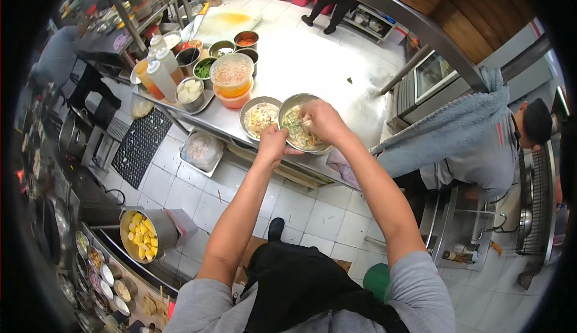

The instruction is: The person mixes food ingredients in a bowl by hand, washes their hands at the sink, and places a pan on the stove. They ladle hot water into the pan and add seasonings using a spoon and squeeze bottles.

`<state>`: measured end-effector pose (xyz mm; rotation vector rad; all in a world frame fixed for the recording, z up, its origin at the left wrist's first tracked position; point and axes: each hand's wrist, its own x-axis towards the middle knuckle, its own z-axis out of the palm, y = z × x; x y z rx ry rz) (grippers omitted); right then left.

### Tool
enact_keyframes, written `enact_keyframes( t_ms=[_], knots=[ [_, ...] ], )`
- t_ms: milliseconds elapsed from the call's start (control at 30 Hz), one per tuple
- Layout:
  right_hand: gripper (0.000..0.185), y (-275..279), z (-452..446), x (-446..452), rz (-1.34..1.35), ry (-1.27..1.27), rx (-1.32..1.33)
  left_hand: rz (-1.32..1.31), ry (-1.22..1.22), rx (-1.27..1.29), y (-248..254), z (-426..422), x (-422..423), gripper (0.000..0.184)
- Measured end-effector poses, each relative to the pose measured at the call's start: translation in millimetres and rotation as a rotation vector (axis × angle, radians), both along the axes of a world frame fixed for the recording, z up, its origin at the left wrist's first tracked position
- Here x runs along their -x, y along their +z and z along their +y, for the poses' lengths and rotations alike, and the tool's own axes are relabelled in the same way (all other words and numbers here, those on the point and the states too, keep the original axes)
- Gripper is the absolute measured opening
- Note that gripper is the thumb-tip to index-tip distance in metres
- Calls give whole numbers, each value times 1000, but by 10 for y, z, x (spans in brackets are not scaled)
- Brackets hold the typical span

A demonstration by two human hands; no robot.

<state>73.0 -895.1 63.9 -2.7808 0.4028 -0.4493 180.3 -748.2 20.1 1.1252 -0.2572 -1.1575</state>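
My left hand (274, 145) grips the near left edge of a round metal bowl (296, 100), thumb on top. Inside that bowl lies a pale shredded mix with green and orange bits (299, 130). My right hand (323, 121) reaches into the bowl from the right, its fingers curled down around some of the mix; the fingertips are partly hidden. Touching it on the left is a second metal bowl (259, 100) with a pale, yellow and orange chopped mix (262, 118).
On the steel table (312, 51) stand stacked plastic tubs (233, 78), squeeze bottles (161, 75), metal ingredient pots (191, 91) and a cutting board (225, 25). A pot of corn pieces (143, 237) is at lower left. A towel (445, 132) hangs at right, near another person (481, 159).
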Motion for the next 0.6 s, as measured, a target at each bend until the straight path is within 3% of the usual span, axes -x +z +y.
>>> enact_keyframes(
  t_ms=[133,167,200,267,367,467,500,600],
  knots=[
    [29,456,93,-37,-470,-277,-283,-6,20,-8,58,-147,-80,25],
    [28,269,-32,-98,-454,-232,-230,15,-6,-5,-3,-206,-125,24],
    [27,108,-140,-132,-217,-165,-41,8,-22,-3,-41,-260,-138,23],
    [27,-6,-297,-154,-79,-174,-23,-9,-36,12,-67,-381,-210,20],
    [29,586,-227,-98,-321,-308,-208,-44,-39,-7,-56,-492,-282,21],
    [28,228,-369,-210,-119,-219,-185,-74,-75,-35,-17,-610,-309,19],
    [29,-166,-464,-236,-101,-237,-42,-78,-70,-38,-37,-664,-334,19],
    [28,-96,-465,-128,-501,-398,-454,-90,-62,-33,46,-788,-391,12]
  ],
)
